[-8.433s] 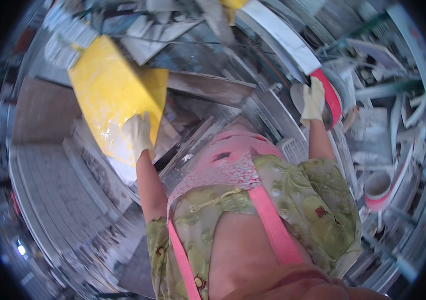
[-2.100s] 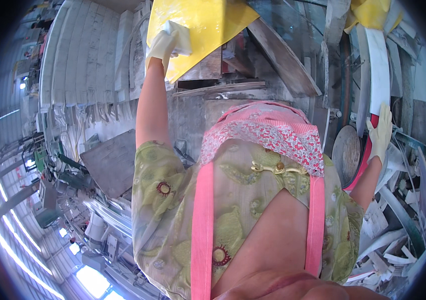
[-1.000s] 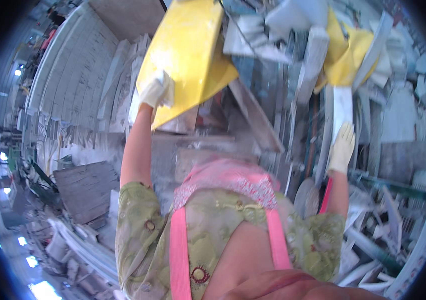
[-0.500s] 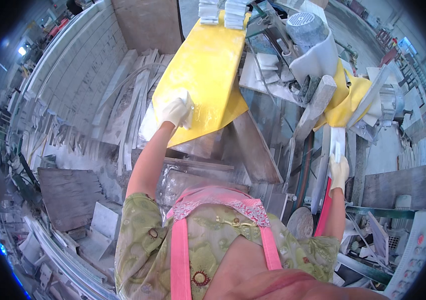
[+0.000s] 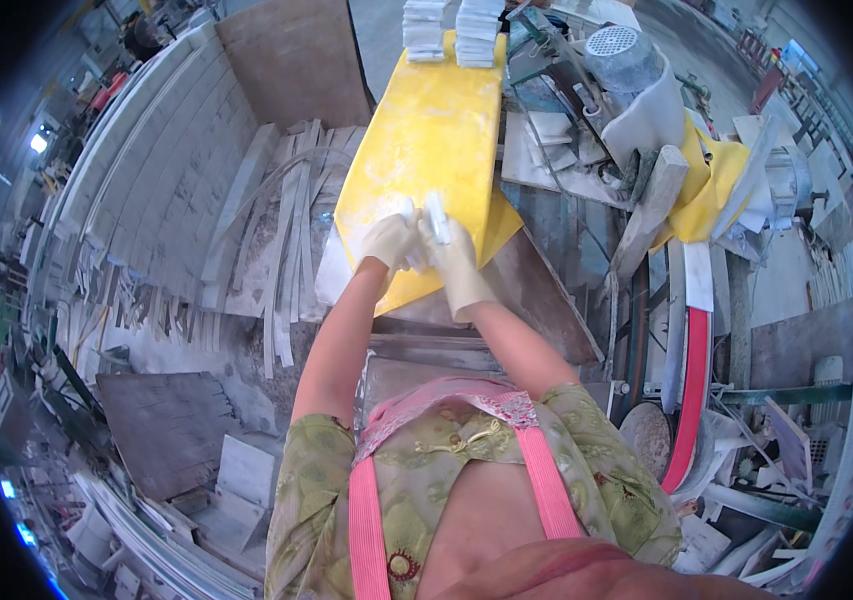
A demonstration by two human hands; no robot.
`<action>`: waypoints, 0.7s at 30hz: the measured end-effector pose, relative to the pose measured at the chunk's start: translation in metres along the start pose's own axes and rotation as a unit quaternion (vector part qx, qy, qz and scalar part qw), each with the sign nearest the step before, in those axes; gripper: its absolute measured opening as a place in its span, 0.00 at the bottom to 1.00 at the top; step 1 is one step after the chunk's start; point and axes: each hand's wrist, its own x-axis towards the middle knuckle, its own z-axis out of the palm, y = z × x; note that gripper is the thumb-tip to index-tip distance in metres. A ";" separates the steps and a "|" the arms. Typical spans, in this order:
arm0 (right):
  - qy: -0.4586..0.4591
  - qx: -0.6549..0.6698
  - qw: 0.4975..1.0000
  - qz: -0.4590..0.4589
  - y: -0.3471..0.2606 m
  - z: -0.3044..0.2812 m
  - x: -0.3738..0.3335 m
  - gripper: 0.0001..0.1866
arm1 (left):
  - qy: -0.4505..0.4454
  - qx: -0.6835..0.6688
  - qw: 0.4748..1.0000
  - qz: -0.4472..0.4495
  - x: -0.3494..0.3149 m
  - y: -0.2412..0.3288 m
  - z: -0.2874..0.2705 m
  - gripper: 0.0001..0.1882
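Note:
Both my hands wear cream gloves and meet over the near end of a yellow-covered board point(image 5: 422, 130). My right hand point(image 5: 457, 265) is closed around a small white slab point(image 5: 437, 218), whose narrow end sticks up from the fingers. Right beside it, my left hand point(image 5: 387, 240) is closed on a whitish piece point(image 5: 397, 207), partly hidden by the glove, its kind unclear. At the board's far end stand a stack of white slabs point(image 5: 424, 30) and a second stack point(image 5: 476, 32) next to it.
Long pale slabs point(image 5: 147, 170) lean in a row at left. To the right are a grey motor point(image 5: 619, 55), a wooden beam point(image 5: 647, 215), a yellow cloth point(image 5: 704, 180) and a red strip point(image 5: 689, 400) beside a white slab point(image 5: 699, 275). A brown board point(image 5: 167, 430) lies lower left.
My right hand has come from the machine at the right to the yellow board, bringing a white slab beside my left hand. The view has shifted slightly.

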 end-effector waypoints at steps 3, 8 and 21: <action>-0.053 0.141 0.987 -0.060 0.009 0.007 0.009 0.28 | -0.055 -0.099 0.993 -0.022 0.014 -0.006 -0.002 0.43; -0.229 -0.019 0.973 -0.025 0.007 -0.016 0.000 0.40 | -0.013 0.065 0.997 0.045 0.024 -0.003 0.007 0.43; 0.236 -0.080 0.966 -0.062 0.154 -0.354 -0.081 0.20 | 0.069 -0.075 0.992 -0.071 0.050 -0.041 0.020 0.40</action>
